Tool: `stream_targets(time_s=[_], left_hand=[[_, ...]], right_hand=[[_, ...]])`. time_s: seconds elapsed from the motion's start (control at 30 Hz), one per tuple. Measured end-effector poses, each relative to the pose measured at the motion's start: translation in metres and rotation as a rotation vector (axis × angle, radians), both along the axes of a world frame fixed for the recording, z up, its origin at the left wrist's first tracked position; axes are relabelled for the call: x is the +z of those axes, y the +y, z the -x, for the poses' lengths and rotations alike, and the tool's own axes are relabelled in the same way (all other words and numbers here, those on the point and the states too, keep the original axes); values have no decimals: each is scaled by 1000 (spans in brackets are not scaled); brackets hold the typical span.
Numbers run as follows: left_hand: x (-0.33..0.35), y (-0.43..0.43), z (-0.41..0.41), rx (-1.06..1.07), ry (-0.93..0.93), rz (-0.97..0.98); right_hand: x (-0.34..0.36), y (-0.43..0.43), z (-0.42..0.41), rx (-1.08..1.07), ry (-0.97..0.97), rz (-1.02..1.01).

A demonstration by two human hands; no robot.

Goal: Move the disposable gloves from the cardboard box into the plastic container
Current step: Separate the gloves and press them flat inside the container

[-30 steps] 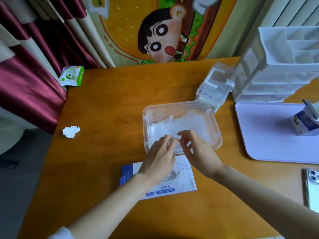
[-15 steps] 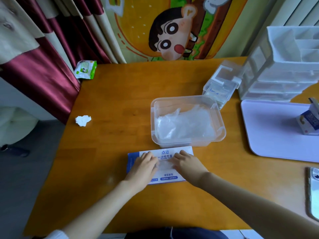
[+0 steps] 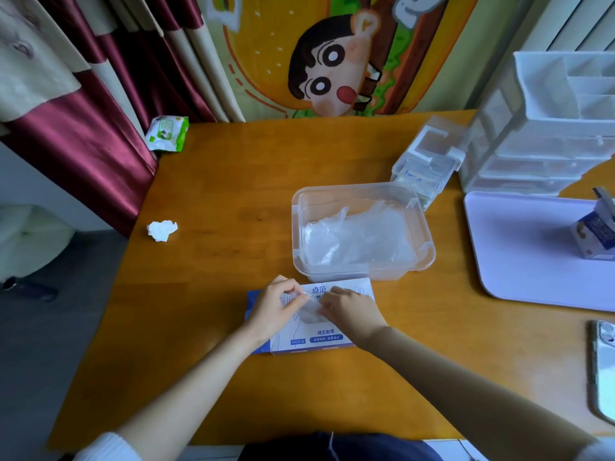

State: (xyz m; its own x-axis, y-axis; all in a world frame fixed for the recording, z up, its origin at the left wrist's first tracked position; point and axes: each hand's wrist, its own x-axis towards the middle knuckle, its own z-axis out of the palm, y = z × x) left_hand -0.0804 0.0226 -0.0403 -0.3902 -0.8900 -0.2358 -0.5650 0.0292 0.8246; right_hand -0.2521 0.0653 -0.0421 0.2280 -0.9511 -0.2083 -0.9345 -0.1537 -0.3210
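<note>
Hands: brought back from plastic container (image 3: 429, 252) to cardboard box (image 3: 327, 339); left hand (image 3: 274, 309) and right hand (image 3: 349, 311) fingers (image 3: 293, 293) are pinched on next glove (image 3: 311, 313) at its slot; prior gloves (image 3: 359, 237) are lodged in container

The phone (image 3: 603, 367) and carton (image 3: 594, 232) run off the right edge. The left hand (image 3: 274, 309) and right hand (image 3: 351, 311) cover the box's (image 3: 327, 337) middle (its small print is unreadable); the glove (image 3: 311, 314) between them is a blur.
</note>
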Motion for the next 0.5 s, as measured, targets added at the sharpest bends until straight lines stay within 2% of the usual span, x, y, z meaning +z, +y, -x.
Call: stream_targets(time_s=[0.07,0.17,0.23,0.5], left_hand=[[-3,2,0,-2,-57,0],[-8,7,-2,-119,-352,17],[-10,10,-2,-186,-483,52],[-13,15,-2,-194,-552,107]], right_hand=[[4,0,0,-6,-6,-10],[9,-1,3,-30,-42,-38],[13,-3,9,-91,-82,-38],[25,0,31,-266,-221,15]])
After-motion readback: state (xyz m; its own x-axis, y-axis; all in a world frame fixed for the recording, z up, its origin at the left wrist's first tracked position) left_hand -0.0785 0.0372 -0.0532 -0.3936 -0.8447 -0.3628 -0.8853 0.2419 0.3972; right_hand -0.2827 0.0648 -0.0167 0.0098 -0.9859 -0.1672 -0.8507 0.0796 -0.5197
